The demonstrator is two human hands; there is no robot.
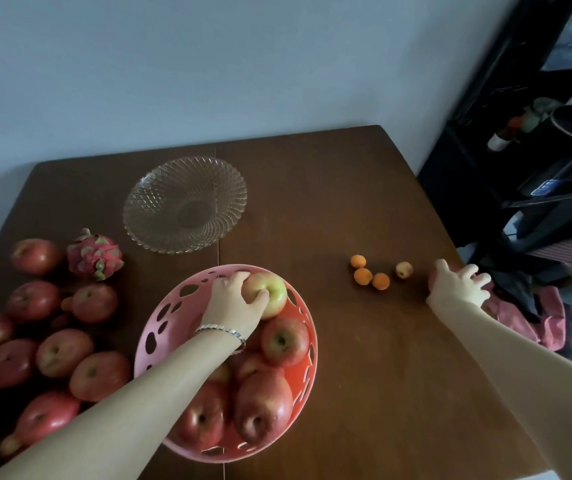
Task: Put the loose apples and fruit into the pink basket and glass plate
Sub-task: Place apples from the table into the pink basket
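Now left grip [232, 303] holds green apple [276, 288] in basket [154, 329]; right grip [459, 285] cups red apple [432, 279].

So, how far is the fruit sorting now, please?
Done: several red apples lie in the pink basket. In hand: the left hand holds a yellow-green apple at the basket's far side; the right hand covers a reddish fruit at the edge of the table, grip unclear. Left: the glass plate is empty, and many loose apples, a dragon fruit and four small fruits wait on the table.
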